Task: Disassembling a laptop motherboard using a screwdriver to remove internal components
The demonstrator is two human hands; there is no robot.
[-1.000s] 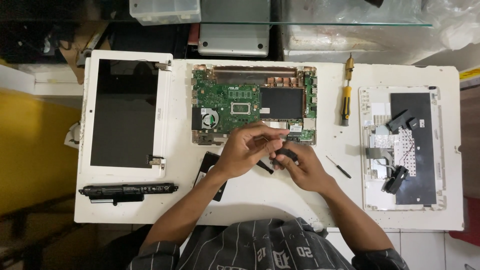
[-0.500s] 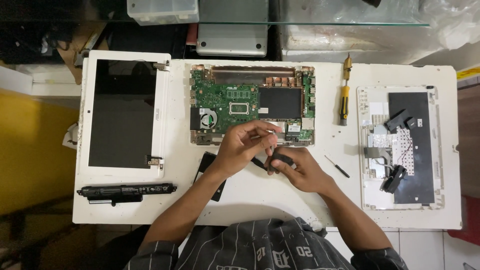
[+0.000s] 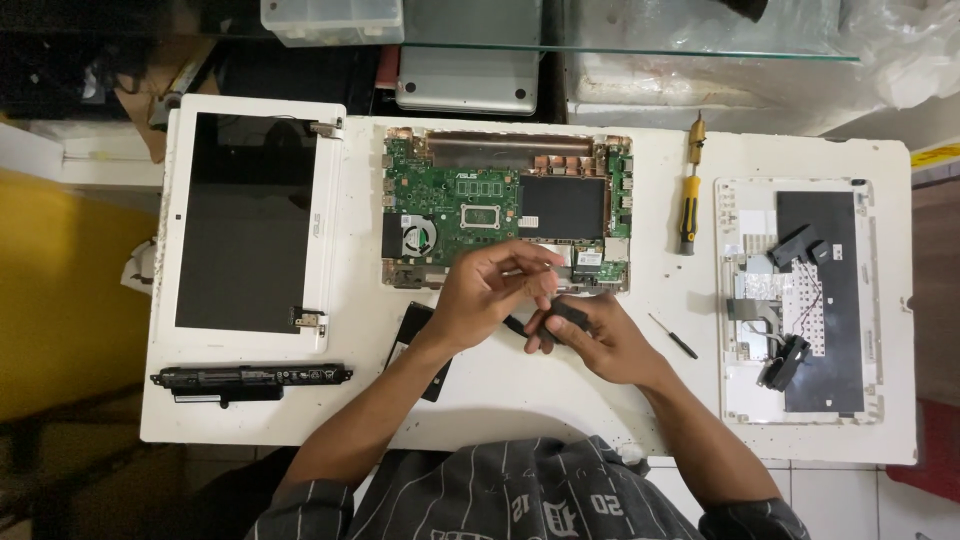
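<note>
Both hands meet over the front middle of the white desk [image 3: 620, 400], just below the opened laptop base. The right hand [image 3: 598, 338] is curled around a small black part [image 3: 568, 316], a dark, matte, roughly rectangular piece, of which only the top edge and one corner show between the fingers; the rest is hidden in the grip, so its full shape cannot be told. The left hand [image 3: 490, 292] reaches across from the other side with its fingers bent and pinched together at the end of that same black part, thumb and forefinger closed near its edge; whether they grip the part itself or something small on it cannot be made out. Just behind the hands lies the laptop base [image 3: 505, 208] with its green circuit board, a round fan at the left, copper strips along the back and a flat black rectangle at the right. A flat black panel [image 3: 412, 330] lies partly under the left forearm. To the left rests the white-framed screen [image 3: 245, 222], with a long black battery [image 3: 250, 378] in front of it. To the right lie a yellow-handled screwdriver [image 3: 690, 185], a thin small black screwdriver [image 3: 672, 336], and the white keyboard shell [image 3: 800, 298] holding loose black pieces.
</note>
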